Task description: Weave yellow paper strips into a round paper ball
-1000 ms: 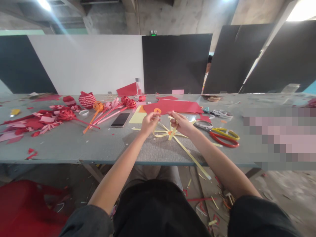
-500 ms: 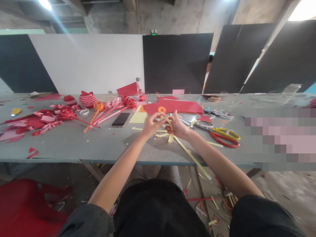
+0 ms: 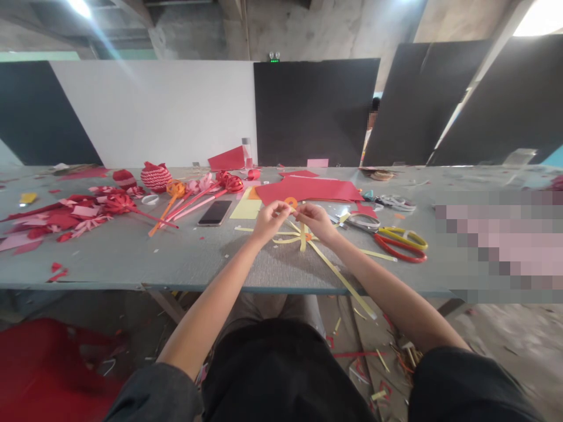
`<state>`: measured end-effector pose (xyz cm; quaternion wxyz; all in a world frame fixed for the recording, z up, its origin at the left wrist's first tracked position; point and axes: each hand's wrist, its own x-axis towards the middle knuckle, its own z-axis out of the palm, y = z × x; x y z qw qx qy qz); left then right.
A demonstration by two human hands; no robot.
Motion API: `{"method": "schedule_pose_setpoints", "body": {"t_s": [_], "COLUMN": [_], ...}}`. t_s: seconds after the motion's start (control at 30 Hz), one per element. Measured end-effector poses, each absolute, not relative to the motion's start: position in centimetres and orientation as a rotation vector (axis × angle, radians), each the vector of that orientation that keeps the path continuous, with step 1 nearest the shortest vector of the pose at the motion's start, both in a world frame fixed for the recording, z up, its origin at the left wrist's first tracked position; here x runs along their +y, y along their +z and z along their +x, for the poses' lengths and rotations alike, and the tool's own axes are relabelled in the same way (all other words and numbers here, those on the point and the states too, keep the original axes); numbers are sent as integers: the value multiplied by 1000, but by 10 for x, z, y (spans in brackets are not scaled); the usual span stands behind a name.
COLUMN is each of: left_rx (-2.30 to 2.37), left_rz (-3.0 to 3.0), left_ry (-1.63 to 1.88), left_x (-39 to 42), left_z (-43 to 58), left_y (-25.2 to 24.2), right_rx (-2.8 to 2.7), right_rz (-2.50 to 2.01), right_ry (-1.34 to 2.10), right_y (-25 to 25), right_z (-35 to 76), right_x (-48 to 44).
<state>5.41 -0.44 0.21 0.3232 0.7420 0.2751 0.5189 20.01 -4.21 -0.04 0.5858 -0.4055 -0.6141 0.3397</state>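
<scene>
- Near the left edge of the grey table [image 3: 145, 264] lies a heap of red and pink paper flowers [image 3: 81, 214]; a round red-and-pink striped ball [image 3: 155, 178] sits beyond it, toward the far edge.
- An orange paper flower on a stem [image 3: 176, 189] comes next, then a flat dark-screened phone [image 3: 214, 213] and a pale yellow paper sheet [image 3: 246, 206].
- The left hand [image 3: 269, 221] has thumb and forefinger pinched together on a narrow strip end.
- An orange ring [image 3: 291, 202] shows just above the fingertips; whether they touch it, I cannot tell.
- A star of pale yellow paper strips [image 3: 303, 239] with an orange centre spreads below the hands, one strip hanging over the near edge.
- The right hand [image 3: 317, 223] has its fingers closed in a pinch on the same strip end.
- Red paper sheets [image 3: 314, 189] lie behind; scissors with red and yellow handles [image 3: 402, 256] rest rightward.
</scene>
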Motion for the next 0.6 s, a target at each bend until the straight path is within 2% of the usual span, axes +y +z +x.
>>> {"method": "schedule_pose_setpoints", "body": {"t_s": [0.27,0.6], "left_rx": [678,722], "left_rz": [1474,1510], "left_ry": [1216,1469], "left_x": [-4,7], "left_z": [57,54], "left_y": [3,-1], "right_rx": [-1367,-1095], "right_rz": [-817,-854], "right_ry": [936,1121], "right_y": [1,6], "right_z": [200,201], "right_x": [-43,-46]}}
